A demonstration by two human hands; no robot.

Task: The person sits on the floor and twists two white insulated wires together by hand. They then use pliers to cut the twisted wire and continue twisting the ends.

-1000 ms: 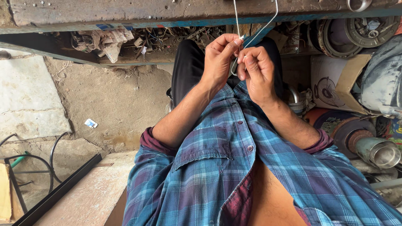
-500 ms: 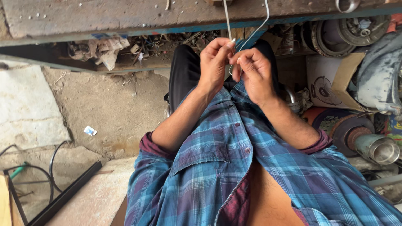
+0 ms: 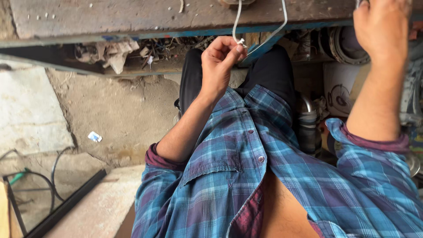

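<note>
Right hand lifted away — left hand pinching white wire

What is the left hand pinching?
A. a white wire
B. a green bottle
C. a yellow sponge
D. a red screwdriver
A: the left hand pinches a thin white wire between thumb and fingertips, and the wire loops up over the edge of the workbench.
</note>
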